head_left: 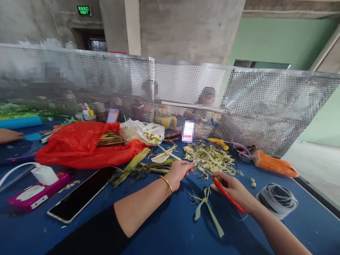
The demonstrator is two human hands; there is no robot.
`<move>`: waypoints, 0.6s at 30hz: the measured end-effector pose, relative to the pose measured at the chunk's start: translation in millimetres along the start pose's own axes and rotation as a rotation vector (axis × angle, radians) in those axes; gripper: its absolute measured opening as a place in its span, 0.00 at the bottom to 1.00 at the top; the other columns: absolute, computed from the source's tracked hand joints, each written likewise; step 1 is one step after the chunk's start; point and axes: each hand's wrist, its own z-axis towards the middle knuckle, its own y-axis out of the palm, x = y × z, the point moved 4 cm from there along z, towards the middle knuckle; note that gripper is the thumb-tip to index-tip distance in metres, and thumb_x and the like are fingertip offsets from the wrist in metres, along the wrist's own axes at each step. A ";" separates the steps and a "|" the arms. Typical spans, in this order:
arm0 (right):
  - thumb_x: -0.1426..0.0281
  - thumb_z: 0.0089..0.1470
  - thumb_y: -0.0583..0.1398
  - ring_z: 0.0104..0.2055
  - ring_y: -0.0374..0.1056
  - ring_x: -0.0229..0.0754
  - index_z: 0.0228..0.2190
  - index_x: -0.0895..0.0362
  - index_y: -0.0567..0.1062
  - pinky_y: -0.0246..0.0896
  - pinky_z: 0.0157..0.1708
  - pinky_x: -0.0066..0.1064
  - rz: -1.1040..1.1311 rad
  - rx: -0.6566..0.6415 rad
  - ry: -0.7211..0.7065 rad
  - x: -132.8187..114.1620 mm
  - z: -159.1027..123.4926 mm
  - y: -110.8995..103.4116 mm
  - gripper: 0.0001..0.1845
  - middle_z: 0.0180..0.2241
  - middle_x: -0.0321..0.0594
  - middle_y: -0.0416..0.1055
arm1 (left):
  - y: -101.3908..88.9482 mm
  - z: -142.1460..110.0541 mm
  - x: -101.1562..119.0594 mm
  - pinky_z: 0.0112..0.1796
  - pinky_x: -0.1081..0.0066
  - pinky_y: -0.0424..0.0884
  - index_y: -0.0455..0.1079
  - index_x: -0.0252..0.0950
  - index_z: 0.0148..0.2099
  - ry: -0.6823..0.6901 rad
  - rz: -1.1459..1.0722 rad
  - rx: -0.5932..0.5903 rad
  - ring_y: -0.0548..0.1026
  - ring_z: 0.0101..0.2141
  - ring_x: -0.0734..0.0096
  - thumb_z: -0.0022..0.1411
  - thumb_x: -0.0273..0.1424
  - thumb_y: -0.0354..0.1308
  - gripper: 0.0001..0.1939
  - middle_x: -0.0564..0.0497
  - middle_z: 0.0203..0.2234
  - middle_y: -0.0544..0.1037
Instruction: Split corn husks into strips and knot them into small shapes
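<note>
My left hand (182, 170), with a gold bangle at the wrist, is closed in a pinch on a small pale strip (196, 162), likely corn husk. In my right hand (230, 186) are red-handled scissors (228, 196), their blades pointing at the strip; how far the blades are apart I cannot tell. Just beyond both hands is a heap of pale husk shreds (212, 157). A knotted husk piece (205, 207) lies on the blue table (170, 230) below them. Longer green-yellow husks (138, 162) lie left of my left hand.
A red plastic bag (77, 141) holding dry husks, a white bag (138, 131), a phone (82, 194) and a pink power strip (39, 193) are on the left. At right lie coiled clear line (277, 200) and an orange packet (276, 163). A perforated metal screen (186, 81) stands behind.
</note>
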 end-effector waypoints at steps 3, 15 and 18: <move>0.54 0.50 0.59 0.25 0.58 0.37 0.41 0.56 0.73 0.52 0.25 0.27 0.028 -0.004 -0.001 4.2 2.9 1.3 0.21 0.23 0.31 0.62 | 1.5 0.8 -3.4 0.18 0.76 0.47 0.73 0.31 0.24 0.001 0.034 -0.027 0.59 0.16 0.82 0.45 0.34 0.67 0.11 0.52 0.19 0.73; 0.61 0.56 0.54 0.39 0.73 0.55 0.46 0.55 0.73 0.59 0.30 0.34 -0.855 0.245 0.206 11.5 -3.6 -19.3 0.20 0.41 0.50 0.76 | -4.1 1.0 9.4 0.19 0.77 0.47 0.71 0.32 0.24 0.037 0.067 -0.072 0.59 0.17 0.83 0.45 0.34 0.66 0.11 0.54 0.19 0.73; 0.66 0.54 0.55 0.39 0.73 0.56 0.43 0.57 0.75 0.61 0.31 0.36 -0.912 0.153 0.200 16.5 -5.7 -19.4 0.16 0.37 0.51 0.76 | -4.0 -2.2 19.3 0.19 0.77 0.49 0.70 0.32 0.23 0.109 0.119 -0.134 0.58 0.16 0.83 0.47 0.34 0.64 0.10 0.53 0.19 0.73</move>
